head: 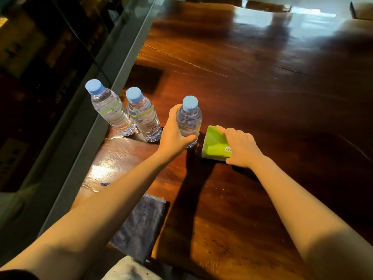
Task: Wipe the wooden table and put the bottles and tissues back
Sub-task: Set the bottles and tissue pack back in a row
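Note:
Three clear water bottles with blue caps stand upright on the dark wooden table point(252, 81). My left hand point(173, 134) is wrapped around the rightmost bottle point(189, 118), whose base touches the table. The other two bottles point(110, 108) point(143, 116) stand side by side near the table's left edge. My right hand point(241, 147) lies on top of a green tissue pack point(215, 144) that rests flat on the table just right of the held bottle. A dark blue cloth point(141, 227) lies folded at the near edge, under my left forearm.
A grey metal frame point(84, 142) with a glass panel runs along the table's left edge, close behind the two free bottles. The polished tabletop stretches far to the right and back. A pale object sits at the far right corner point(363, 11).

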`<state>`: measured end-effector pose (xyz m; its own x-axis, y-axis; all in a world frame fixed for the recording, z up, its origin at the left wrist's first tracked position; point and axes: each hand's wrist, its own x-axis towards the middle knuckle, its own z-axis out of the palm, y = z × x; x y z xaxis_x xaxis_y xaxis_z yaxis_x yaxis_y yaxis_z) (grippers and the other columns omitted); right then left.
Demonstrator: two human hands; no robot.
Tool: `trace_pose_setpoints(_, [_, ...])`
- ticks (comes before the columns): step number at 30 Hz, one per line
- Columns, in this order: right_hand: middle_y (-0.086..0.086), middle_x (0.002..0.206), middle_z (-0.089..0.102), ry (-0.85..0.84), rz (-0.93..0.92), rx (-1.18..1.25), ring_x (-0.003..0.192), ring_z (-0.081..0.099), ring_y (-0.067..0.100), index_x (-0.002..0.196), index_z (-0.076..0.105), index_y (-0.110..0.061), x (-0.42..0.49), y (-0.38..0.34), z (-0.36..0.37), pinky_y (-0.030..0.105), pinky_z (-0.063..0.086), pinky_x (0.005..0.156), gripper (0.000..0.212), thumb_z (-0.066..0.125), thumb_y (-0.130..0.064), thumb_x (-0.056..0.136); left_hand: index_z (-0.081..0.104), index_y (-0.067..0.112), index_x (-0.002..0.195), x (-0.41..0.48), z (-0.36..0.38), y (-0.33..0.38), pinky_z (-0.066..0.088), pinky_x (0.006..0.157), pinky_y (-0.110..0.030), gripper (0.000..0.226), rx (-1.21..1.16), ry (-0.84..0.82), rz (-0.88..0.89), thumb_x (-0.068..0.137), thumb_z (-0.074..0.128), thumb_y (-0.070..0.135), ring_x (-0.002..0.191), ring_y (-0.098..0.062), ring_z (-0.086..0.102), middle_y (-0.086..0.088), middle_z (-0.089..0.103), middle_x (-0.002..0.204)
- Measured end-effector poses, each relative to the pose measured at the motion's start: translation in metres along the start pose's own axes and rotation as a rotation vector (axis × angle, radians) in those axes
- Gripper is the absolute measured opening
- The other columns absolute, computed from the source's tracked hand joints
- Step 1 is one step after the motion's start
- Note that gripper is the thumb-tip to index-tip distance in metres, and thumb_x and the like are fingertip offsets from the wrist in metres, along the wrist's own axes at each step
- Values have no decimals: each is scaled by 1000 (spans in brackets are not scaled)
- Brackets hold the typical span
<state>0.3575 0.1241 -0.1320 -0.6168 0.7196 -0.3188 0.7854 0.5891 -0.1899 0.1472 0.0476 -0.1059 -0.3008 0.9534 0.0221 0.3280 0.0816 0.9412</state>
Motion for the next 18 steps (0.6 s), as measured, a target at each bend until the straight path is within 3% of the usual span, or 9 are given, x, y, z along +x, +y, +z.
trace_pose_setpoints(3, [1, 138, 39, -29, 29, 4, 122, 43, 26, 147, 11, -27, 1, 0, 7, 45, 34, 100, 106, 76, -34, 63, 28, 39, 122, -1, 0, -1, 48, 83, -10, 78, 11, -10, -4, 66, 76, 15, 104, 7, 55, 23, 48, 113])
trace_pose_setpoints(10, [0, 137, 40, 30, 38, 94, 123, 42, 26, 145, 13, -34, 4, 3, 4, 49, 33, 101, 103, 77, -32, 64, 30, 31, 124, 0, 0, -1, 45, 79, -6, 77, 16, -13, 6, 65, 75, 12, 101, -2, 57, 9, 48, 115])
trace_pose_setpoints(15, [0, 139, 40, 85, 39, 96, 123, 42, 27, 145, 13, -34, -1, 4, 3, 49, 32, 101, 102, 76, -28, 65, 29, 32, 123, -1, 1, 0, 45, 79, -6, 77, 14, -11, 1, 64, 75, 14, 102, 1, 56, 14, 48, 112])
trace_pose_setpoints(18, [0, 138, 40, 106, 43, 75, 123, 41, 27, 146, 13, -32, 2, 5, -1, 48, 31, 101, 102, 76, -27, 66, 29, 32, 122, -1, 1, 1, 45, 79, -6, 76, 7, -7, 7, 64, 74, 15, 101, -1, 57, 9, 49, 114])
